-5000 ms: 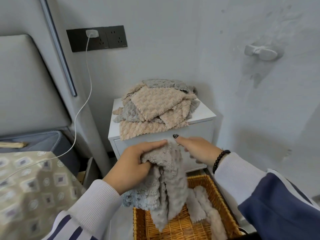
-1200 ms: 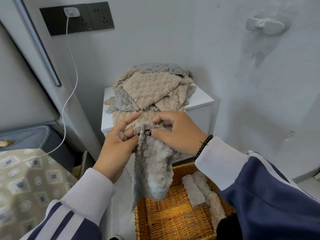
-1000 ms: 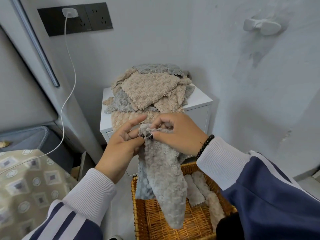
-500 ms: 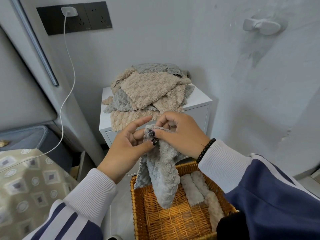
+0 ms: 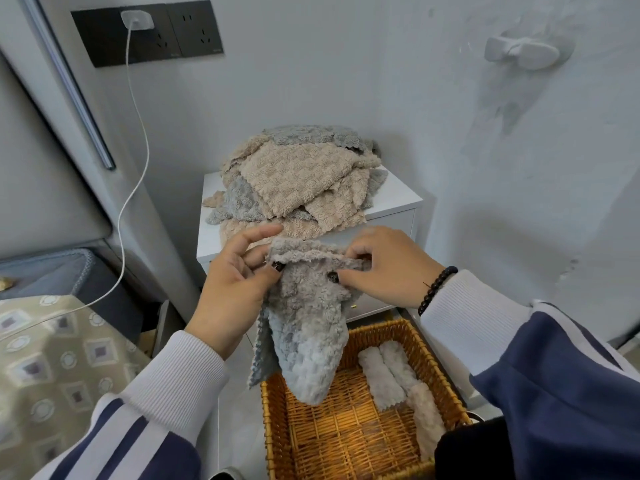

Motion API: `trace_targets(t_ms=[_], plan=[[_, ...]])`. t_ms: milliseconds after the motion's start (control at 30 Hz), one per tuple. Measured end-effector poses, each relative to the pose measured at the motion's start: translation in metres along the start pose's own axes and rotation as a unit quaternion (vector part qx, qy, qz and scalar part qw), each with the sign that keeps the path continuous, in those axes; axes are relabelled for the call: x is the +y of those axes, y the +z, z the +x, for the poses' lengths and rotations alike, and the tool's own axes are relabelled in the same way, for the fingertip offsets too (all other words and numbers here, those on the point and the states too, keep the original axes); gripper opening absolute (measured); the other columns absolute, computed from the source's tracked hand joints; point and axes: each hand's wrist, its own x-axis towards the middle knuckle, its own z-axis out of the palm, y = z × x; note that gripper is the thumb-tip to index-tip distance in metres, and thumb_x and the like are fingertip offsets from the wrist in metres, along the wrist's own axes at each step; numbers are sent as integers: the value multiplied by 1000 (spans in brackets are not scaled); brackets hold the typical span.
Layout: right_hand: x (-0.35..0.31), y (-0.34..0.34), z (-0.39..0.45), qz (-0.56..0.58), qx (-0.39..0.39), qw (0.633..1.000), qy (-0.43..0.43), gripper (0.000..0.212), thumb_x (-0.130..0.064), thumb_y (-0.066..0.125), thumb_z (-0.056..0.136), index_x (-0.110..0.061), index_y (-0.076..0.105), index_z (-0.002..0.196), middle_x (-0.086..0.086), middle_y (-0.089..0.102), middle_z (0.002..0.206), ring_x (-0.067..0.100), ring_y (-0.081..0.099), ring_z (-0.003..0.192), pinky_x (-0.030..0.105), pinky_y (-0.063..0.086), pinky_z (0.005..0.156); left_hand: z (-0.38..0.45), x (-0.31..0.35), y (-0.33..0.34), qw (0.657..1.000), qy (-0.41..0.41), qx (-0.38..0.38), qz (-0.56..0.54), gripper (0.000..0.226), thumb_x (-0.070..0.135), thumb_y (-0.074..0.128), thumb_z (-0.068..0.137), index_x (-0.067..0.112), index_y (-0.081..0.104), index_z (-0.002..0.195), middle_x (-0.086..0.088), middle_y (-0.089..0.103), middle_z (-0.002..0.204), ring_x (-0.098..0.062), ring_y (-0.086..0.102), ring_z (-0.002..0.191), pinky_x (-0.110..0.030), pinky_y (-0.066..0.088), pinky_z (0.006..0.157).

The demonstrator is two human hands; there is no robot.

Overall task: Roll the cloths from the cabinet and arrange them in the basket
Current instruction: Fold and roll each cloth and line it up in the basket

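Note:
A grey fluffy cloth (image 5: pixel 308 327) hangs in the air above the wicker basket (image 5: pixel 349 434). My left hand (image 5: pixel 235 289) pinches its top left corner between thumb and fingers. My right hand (image 5: pixel 384 268) pinches the top right edge, fingers curled over the folded rim. The cloth's lower end droops into the basket's near left part. Three rolled cloths (image 5: pixel 398 379) lie along the basket's right side. A heap of beige and grey cloths (image 5: pixel 298 181) sits on the white cabinet (image 5: pixel 394 202) behind my hands.
A bed with a patterned cover (image 5: pixel 52 368) is at the left. A white charger cable (image 5: pixel 135 161) hangs from the black wall socket (image 5: pixel 145 32). A white hook (image 5: pixel 519 51) is on the right wall. The basket stands on the floor before the cabinet.
My hands have drawn apart along the cloth's top edge, spreading it wider. The hanging part has shortened and shifted slightly to the right above the basket.

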Motion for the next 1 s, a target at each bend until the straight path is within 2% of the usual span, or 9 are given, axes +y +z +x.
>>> trace_targets(t_ms=[67,133,200,267,367,467,567,867,1000], plan=[[2,-2,0,-5,44,999,6,30,-35,72,80,-27,55,56,6,55,102,22,44,102,33,39,88,0,-1,0,1000,8,3,1,51,-20,45,90,19,59,118,-9,71,109,-29,61,94,-38,48,75],[6,-6,3,19,27,999,25,41,-36,72,80,-12,56,51,11,60,96,25,51,93,33,43,83,0,0,-1,1000,13,8,-15,48,-21,44,90,18,58,114,-7,72,110,-23,66,96,-36,53,76],[7,-9,3,68,-35,996,46,54,-40,71,82,11,60,65,18,51,66,26,45,60,27,38,57,0,1,-1,999,17,19,-40,47,-22,43,90,18,58,109,-4,74,101,-18,69,91,-29,57,71],[8,-11,3,91,-34,993,62,55,-42,71,81,12,65,77,10,40,55,13,34,45,15,24,45,0,3,-3,999,25,31,-30,51,-23,42,89,21,59,108,-2,73,104,-14,68,88,-22,55,64],[8,-12,5,81,71,992,60,31,-37,74,79,-9,75,91,-11,59,77,-5,49,65,8,32,56,0,4,-2,993,68,47,85,57,-21,44,89,29,65,106,10,67,118,-7,63,92,-26,50,62],[2,-14,3,67,160,985,21,18,-31,76,77,-18,70,89,-12,57,89,2,51,81,4,33,66,2,-1,-1,985,53,57,153,55,-13,47,92,37,69,102,19,66,115,-26,59,80,-47,54,73],[2,-10,3,45,201,979,-10,14,-24,77,77,-21,66,83,-9,56,85,2,48,74,-2,31,67,3,-6,0,981,23,57,184,46,-4,52,94,39,68,95,10,72,79,-45,58,70,-58,52,75],[7,-11,4,32,279,958,-55,14,-12,79,72,-12,68,80,-11,53,82,-12,45,72,-3,29,70,-1,9,4,991,33,64,111,12,4,66,88,13,71,81,7,69,67,-20,58,72,-35,48,73],[7,-10,3,5,286,956,-64,13,-10,79,71,-10,69,80,-4,57,82,8,52,71,5,36,69,-3,11,6,985,42,74,148,21,3,68,86,20,72,74,12,69,65,-6,60,64,-20,50,67]])
